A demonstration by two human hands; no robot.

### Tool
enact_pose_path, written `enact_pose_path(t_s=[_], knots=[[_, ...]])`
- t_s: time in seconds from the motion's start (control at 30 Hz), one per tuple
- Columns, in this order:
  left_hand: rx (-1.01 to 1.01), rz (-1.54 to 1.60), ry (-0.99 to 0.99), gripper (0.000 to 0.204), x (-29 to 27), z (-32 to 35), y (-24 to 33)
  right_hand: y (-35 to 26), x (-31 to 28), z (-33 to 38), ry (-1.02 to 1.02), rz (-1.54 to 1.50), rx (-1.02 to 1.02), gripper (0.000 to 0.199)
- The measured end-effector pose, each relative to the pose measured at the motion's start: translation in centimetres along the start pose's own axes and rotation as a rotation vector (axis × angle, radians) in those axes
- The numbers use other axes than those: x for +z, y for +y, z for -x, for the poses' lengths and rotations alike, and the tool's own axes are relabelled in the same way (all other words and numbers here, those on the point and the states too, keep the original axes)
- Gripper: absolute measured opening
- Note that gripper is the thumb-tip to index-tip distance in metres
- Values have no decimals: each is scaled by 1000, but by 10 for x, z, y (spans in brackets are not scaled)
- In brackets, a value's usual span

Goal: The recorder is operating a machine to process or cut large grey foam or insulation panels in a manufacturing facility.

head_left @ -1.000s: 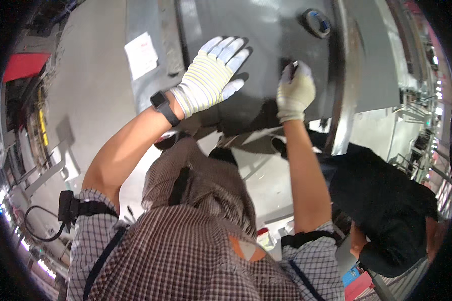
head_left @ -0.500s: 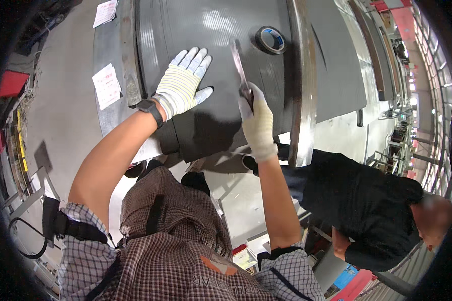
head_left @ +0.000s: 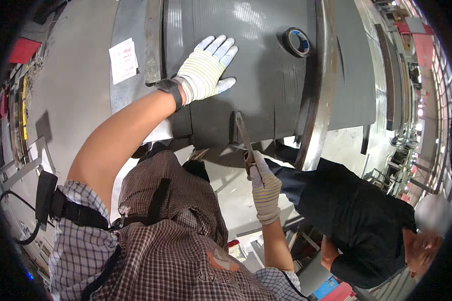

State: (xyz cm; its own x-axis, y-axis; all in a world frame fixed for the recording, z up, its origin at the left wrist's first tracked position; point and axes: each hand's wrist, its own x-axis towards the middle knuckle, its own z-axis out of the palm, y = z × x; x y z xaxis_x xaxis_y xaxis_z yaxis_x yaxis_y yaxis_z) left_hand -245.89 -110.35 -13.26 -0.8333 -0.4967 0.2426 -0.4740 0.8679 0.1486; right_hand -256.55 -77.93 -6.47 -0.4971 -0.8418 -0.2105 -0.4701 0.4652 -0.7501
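My left hand (head_left: 206,72), in a striped knit glove with pale fingertips, lies flat with fingers spread on a dark grey ribbed sheet (head_left: 256,85). My right hand (head_left: 265,193), gloved too, is closed around the handle of a hand tool with a long, narrow, flat metal blade (head_left: 243,129); whether it is a knife or a file I cannot tell. The blade points away from me, its tip over the sheet close to the near edge. A roll of black tape (head_left: 287,43) rests on the sheet at the far right.
Metal bars flank the sheet, one on the left (head_left: 154,50) and a longer one on the right (head_left: 322,80). A written paper (head_left: 123,62) lies left of the left bar. A person in dark clothes (head_left: 346,215) bends close by at the lower right.
My right hand has pulled the tool back toward me, from the middle of the sheet to its near edge. My left hand stays flat on the sheet; the whole view has shifted.
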Motion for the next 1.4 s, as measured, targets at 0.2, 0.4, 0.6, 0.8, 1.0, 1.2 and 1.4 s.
enact_pose_path(t_s=[0.2, 0.4, 0.6, 0.8, 1.0, 1.2, 1.4], knots=[[-4, -16, 0, 77, 6, 1, -2, -1, -1, -5, -13, 8, 13, 39], [-1, -5, 28, 77, 11, 2, -2, 10, 1, -6, -19, 98, -36, 41], [0, -36, 25, 77, 11, 1, -2, 10, 2, -5, -1, 92, -75, 42], [1, -43, 23, 78, 11, 1, -2, 8, 3, -3, -19, 113, -102, 42], [-1, -39, 21, 77, 13, 1, -2, 11, 5, -2, -16, 125, -110, 42], [-2, -26, 22, 76, 12, 2, -1, 7, 6, -1, -30, 122, -105, 41], [-7, -31, 10, 77, 8, 1, 1, 7, 7, -2, -27, 133, -153, 40]])
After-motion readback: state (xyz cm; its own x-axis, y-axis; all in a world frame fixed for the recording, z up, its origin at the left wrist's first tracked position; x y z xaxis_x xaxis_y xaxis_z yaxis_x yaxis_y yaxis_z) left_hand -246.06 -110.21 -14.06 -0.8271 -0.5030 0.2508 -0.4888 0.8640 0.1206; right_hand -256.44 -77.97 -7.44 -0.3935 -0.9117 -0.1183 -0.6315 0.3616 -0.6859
